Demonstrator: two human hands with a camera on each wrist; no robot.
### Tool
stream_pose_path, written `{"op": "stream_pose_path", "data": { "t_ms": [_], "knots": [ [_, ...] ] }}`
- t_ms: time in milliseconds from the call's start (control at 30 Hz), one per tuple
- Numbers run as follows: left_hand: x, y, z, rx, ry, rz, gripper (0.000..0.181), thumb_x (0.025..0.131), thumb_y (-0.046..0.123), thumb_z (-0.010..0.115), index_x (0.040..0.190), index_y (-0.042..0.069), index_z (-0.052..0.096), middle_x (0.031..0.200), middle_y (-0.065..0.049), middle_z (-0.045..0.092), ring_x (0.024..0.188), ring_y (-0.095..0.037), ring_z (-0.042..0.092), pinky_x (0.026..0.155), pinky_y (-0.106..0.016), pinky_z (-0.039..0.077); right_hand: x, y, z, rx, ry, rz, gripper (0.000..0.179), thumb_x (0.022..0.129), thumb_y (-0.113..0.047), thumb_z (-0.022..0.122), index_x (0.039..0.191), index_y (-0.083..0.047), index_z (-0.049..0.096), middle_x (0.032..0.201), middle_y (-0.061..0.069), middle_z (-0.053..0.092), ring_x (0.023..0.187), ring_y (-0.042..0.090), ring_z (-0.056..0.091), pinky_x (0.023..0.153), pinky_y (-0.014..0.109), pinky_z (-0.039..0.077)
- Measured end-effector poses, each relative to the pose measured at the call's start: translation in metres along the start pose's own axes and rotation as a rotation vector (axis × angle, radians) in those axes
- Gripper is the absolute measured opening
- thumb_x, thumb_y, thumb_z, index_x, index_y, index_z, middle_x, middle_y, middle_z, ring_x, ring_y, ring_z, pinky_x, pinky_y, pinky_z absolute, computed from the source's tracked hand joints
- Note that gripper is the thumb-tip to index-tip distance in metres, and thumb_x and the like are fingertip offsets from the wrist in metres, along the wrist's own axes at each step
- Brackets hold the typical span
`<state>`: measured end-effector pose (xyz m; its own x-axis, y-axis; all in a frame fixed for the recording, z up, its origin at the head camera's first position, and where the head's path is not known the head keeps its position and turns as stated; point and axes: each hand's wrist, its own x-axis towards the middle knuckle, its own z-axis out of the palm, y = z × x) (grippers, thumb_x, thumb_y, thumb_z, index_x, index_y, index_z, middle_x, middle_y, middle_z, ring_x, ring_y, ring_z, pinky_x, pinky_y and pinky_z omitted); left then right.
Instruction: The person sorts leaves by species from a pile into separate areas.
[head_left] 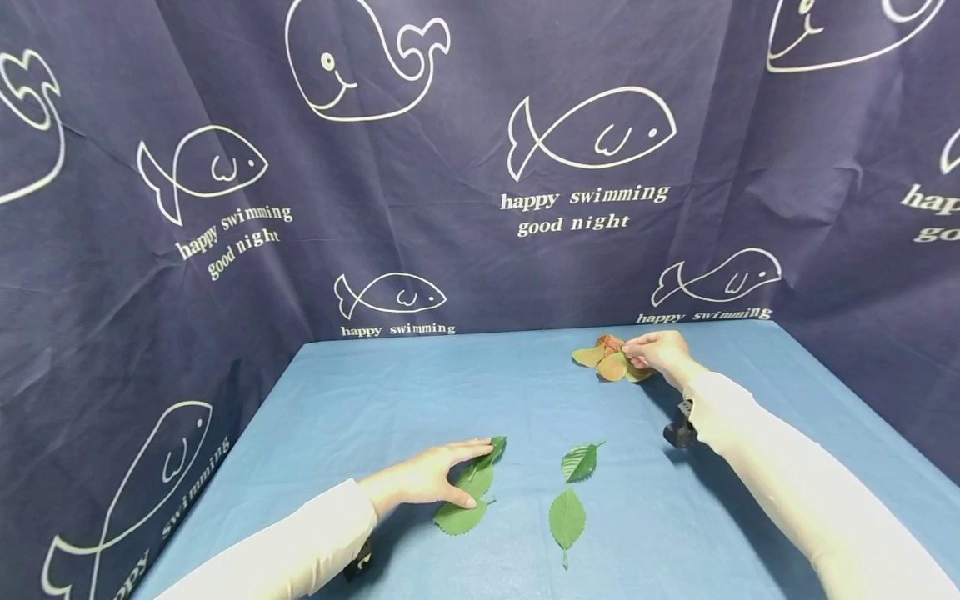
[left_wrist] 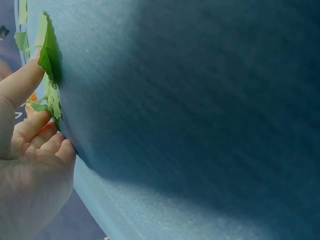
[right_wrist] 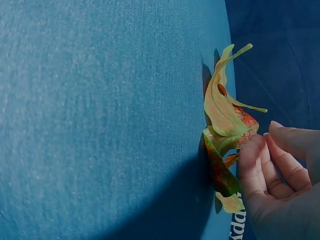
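Note:
My left hand (head_left: 420,477) lies over a small group of green leaves, its thumb on the lower leaf (head_left: 459,518) and its straight fingers on the upper leaf (head_left: 498,447). Between them a middle leaf (head_left: 480,480) shows. In the left wrist view, a green leaf (left_wrist: 49,50) stands at a fingertip. My right hand (head_left: 662,352) reaches the far right of the table. Its thumb and index finger pinch the edge of a reddish leaf (right_wrist: 249,127) atop a pile of yellow-brown leaves (head_left: 613,367). The fingers partly hide the pinched edge.
Two green leaves lie between the hands: a ribbed leaf (head_left: 580,463) and, nearer me, a smoother leaf (head_left: 567,515). Under everything is a blue tablecloth (head_left: 390,392). A dark curtain (head_left: 465,150) printed with white fish and whales stands behind the table and at its sides.

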<state>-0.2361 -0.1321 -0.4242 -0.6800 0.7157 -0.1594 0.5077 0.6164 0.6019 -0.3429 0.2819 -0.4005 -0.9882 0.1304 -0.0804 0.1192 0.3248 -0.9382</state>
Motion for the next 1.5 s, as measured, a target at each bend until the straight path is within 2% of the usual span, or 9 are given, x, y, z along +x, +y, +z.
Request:
{"op": "stream_pose_path", "data": {
  "t_ms": [300,533,700,867,1067,1367,1500],
  "knots": [
    [-0.001,0.002,-0.001,-0.015,-0.010,0.007,0.078,0.082,0.022,0.078,0.149,0.012,0.040,0.158,-0.005,0.031,0.146,-0.029,0.027,0.115,-0.055,0.025,0.001,-0.001,-0.001,-0.026,-0.008,-0.006,0.037,0.091,-0.005,0.064,0.120,0.018,0.058,0.073,-0.004,0.072,0.067,0.006,0.068,0.074,0.028,0.059],
    [0.001,0.000,-0.002,0.006,-0.007,0.013,0.079,0.082,0.023,0.078,0.149,0.012,0.040,0.159,-0.004,0.031,0.146,-0.028,0.027,0.115,-0.054,0.026,-0.001,-0.003,0.002,-0.018,-0.018,-0.014,0.040,0.091,-0.007,0.065,0.122,0.018,0.057,0.074,-0.001,0.073,0.067,0.006,0.068,0.075,0.029,0.059],
    [0.001,0.001,-0.003,-0.002,-0.012,0.025,0.078,0.082,0.022,0.078,0.149,0.010,0.039,0.158,-0.006,0.031,0.146,-0.031,0.028,0.115,-0.055,0.026,-0.003,-0.006,0.004,-0.021,-0.032,-0.018,0.040,0.091,-0.009,0.065,0.122,0.016,0.058,0.082,0.002,0.075,0.072,0.007,0.070,0.079,0.031,0.058],
    [0.001,0.002,-0.004,0.001,-0.008,0.008,0.079,0.081,0.021,0.078,0.149,0.011,0.039,0.158,-0.005,0.031,0.146,-0.029,0.028,0.115,-0.054,0.026,-0.005,-0.010,0.006,-0.009,-0.046,-0.036,0.040,0.093,-0.011,0.065,0.122,0.015,0.058,0.087,0.004,0.075,0.075,0.009,0.071,0.082,0.033,0.058],
    [0.002,0.003,-0.001,0.032,0.003,-0.017,0.079,0.081,0.023,0.079,0.149,0.012,0.040,0.158,-0.003,0.031,0.146,-0.028,0.028,0.115,-0.053,0.026,-0.008,-0.011,0.010,0.008,-0.082,-0.052,0.041,0.092,-0.011,0.065,0.121,0.016,0.058,0.085,0.003,0.075,0.074,0.011,0.071,0.079,0.032,0.059],
    [0.002,0.007,0.001,0.047,-0.001,-0.044,0.079,0.081,0.024,0.079,0.149,0.012,0.040,0.159,-0.002,0.030,0.146,-0.028,0.028,0.115,-0.054,0.026,-0.019,-0.016,0.022,-0.012,-0.119,-0.076,0.040,0.090,-0.010,0.068,0.118,0.017,0.060,0.075,-0.001,0.073,0.067,0.006,0.067,0.072,0.026,0.058],
    [0.002,0.011,0.001,0.058,-0.004,-0.055,0.079,0.081,0.024,0.078,0.149,0.012,0.040,0.159,-0.001,0.030,0.146,-0.026,0.028,0.115,-0.053,0.027,-0.024,-0.021,0.027,-0.056,-0.109,-0.070,0.040,0.088,-0.014,0.070,0.116,0.014,0.063,0.068,-0.006,0.070,0.063,0.003,0.063,0.063,0.022,0.054]
  ]
}}
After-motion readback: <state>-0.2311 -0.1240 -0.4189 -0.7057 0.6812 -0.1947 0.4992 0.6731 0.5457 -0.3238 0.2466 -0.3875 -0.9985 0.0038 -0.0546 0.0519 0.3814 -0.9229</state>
